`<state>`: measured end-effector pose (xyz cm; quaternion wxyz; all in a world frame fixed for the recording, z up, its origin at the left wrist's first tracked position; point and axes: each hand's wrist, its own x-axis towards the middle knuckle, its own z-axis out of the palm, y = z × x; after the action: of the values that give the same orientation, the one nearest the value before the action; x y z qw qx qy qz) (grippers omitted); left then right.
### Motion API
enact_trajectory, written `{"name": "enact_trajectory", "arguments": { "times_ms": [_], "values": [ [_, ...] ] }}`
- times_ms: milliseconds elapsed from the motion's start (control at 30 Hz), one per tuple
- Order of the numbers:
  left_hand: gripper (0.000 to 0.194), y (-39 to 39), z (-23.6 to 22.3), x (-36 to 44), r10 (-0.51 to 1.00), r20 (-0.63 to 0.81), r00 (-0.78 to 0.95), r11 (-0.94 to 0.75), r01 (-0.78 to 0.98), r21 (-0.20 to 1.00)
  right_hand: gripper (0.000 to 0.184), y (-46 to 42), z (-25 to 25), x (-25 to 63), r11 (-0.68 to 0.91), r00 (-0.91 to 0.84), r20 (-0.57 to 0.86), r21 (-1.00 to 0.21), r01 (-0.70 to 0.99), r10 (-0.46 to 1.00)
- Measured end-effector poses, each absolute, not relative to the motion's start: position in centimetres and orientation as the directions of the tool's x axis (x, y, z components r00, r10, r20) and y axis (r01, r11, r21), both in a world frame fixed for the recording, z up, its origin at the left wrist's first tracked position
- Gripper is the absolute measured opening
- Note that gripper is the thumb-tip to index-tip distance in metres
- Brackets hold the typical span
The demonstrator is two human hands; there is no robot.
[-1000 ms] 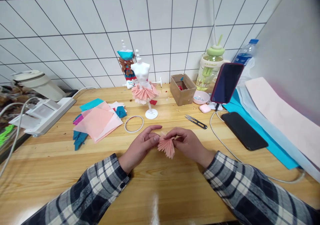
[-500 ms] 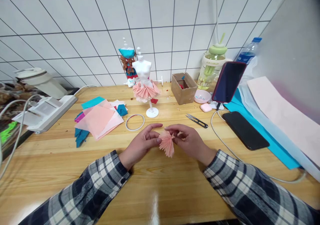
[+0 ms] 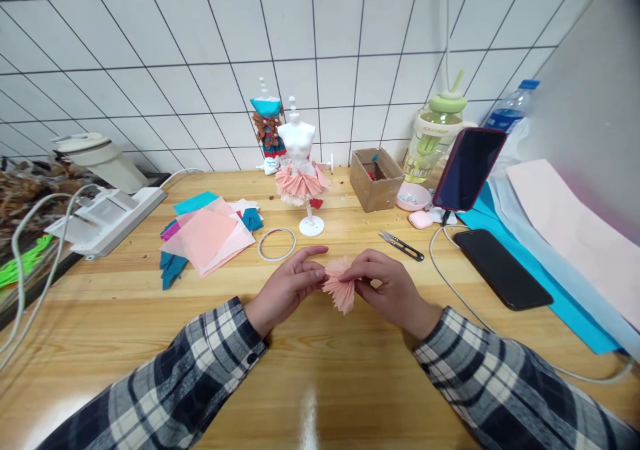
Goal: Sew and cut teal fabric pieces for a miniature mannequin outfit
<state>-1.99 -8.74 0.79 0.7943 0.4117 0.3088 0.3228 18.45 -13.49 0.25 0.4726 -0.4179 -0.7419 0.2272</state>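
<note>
Pink pleated paper [image 3: 340, 293] fans out between the 2 hands, above the wooden table [image 3: 320, 390]. The right hand [image 3: 387, 287] pinches it between thumb and fingers; the left hand [image 3: 287, 283] meets its other edge, thumb and index finger parted, though whether it grips the paper I cannot tell. Beyond the left hand lie a pale ring [image 3: 261, 245] and, farther out, coloured sheets [image 3: 203, 237]. Past both hands stands 1 white dress form [image 3: 297, 138] in a pink ruffled skirt [image 3: 301, 185]. Black-handled snips [image 3: 410, 250] lie just beyond the right hand.
</note>
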Motion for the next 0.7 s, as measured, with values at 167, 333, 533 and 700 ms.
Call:
{"name": "enact_trajectory", "arguments": {
  "times_ms": [167,333,533,700],
  "values": [
    [0.046,-8.88,0.93,-1.77,0.79,-0.219,0.573,0.418,-0.24,0.876,0.025,-13.72,0.47,18.2,0.604,-0.202,0.584,-0.66,0.446,0.787],
    [0.056,-8.81,0.47,-1.9,0.772,-0.213,0.598,0.345,-0.115,0.931,0.023,-13.9,0.58,17.9,0.655,-0.276,0.606,-0.595,0.465,0.746],
    [0.057,-8.51,0.48,-2.2,0.753,-0.189,0.631,0.344,-0.131,0.93,0.022,-13.83,0.68,18.03,0.658,-0.248,0.622,-0.611,0.441,0.743],
    [0.051,-8.57,0.69,-2.15,0.739,-0.208,0.641,0.434,-0.217,0.874,0.024,-13.79,0.53,18.12,0.657,-0.259,0.617,-0.599,0.457,0.743]
  ]
}}
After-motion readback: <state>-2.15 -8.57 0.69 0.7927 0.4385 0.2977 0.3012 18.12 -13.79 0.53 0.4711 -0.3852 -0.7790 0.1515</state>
